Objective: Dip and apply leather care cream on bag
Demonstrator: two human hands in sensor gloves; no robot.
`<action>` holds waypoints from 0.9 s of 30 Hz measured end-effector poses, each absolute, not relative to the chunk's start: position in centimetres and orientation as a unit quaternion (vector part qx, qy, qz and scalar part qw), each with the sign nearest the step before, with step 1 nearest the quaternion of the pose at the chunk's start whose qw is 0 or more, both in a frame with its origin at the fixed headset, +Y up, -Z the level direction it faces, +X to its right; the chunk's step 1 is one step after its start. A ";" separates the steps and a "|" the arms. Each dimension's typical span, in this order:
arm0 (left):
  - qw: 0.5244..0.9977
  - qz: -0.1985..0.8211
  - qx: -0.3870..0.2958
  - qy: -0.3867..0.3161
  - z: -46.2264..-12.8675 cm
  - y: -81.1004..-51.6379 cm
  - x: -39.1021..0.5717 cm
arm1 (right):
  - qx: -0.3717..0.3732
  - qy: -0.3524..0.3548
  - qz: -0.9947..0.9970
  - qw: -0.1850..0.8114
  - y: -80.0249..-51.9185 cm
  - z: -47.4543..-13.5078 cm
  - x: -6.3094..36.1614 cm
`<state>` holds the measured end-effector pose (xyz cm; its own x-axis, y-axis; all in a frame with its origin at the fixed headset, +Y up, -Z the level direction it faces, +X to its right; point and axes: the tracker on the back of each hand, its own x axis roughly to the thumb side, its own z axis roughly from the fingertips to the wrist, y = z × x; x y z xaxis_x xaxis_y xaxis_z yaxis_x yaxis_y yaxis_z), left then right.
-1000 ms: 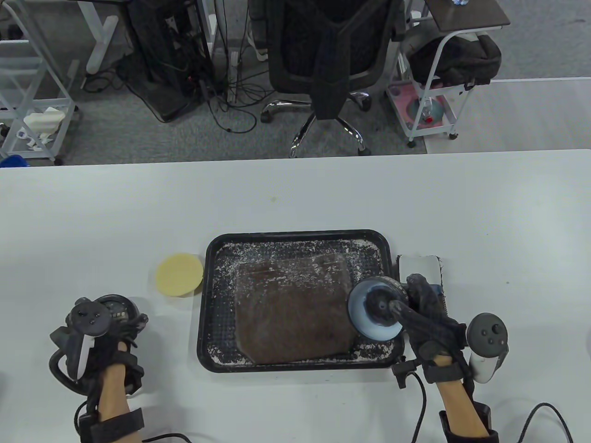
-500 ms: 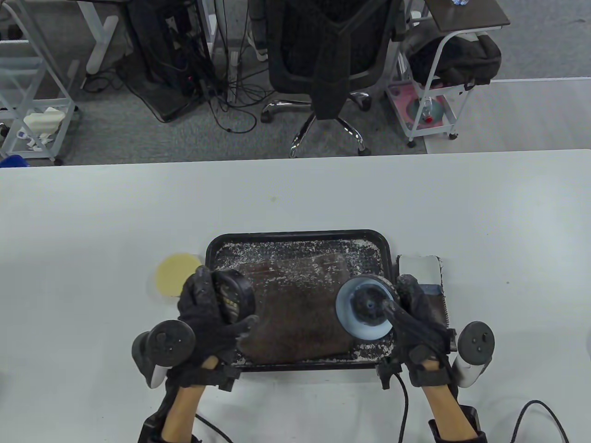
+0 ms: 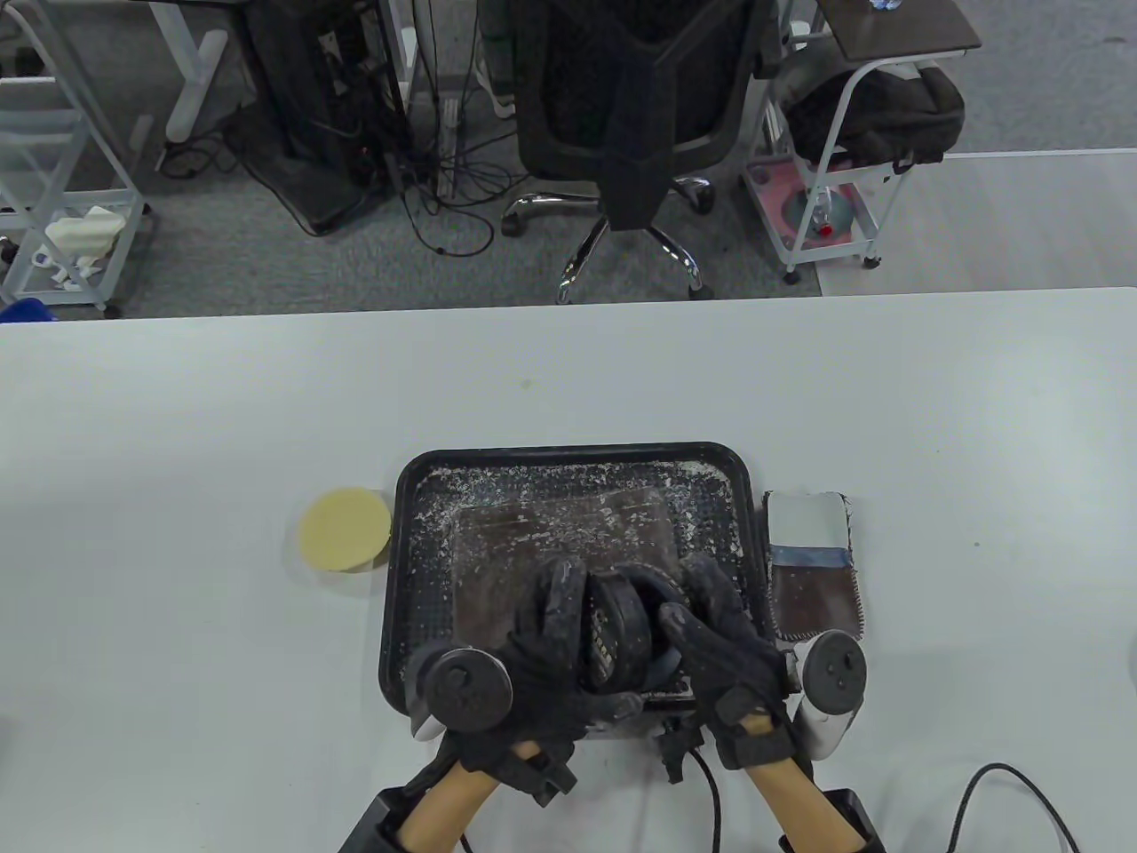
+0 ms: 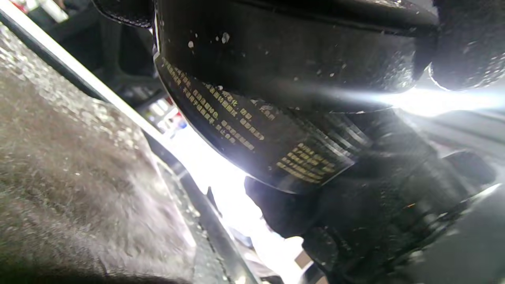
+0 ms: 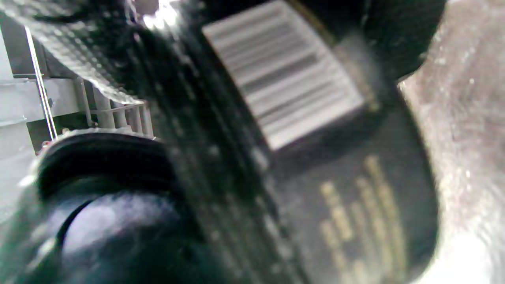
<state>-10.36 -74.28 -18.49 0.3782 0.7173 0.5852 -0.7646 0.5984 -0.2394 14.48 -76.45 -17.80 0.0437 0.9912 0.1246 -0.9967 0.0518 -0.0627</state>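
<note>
While both hands [image 3: 622, 657] grip jar [image 3: 613, 626], near tray edge [image 3: 388, 622]

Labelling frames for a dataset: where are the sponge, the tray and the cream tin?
sponge [image 3: 345, 530], table view, middle of its top.
tray [image 3: 568, 453], table view, far rim.
cream tin [image 3: 609, 633], table view, labelled face.

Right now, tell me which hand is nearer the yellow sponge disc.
Left. The left hand is over the tray's near edge, right of the yellow sponge disc, gripping the black jar. The right hand is farther right, beyond the jar.
</note>
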 end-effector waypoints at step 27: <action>0.617 0.729 -0.134 -0.266 -19.5 -78.2 -10.7 | 0.238 0.079 0.681 0.688 -76.7 -18.9 13.2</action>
<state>-10.70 -78.17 -19.52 -0.2039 0.9698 0.1335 -0.8275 -0.0978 -0.5529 13.23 -76.73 -18.91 0.0588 0.9748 0.2150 -0.8994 -0.0418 0.4352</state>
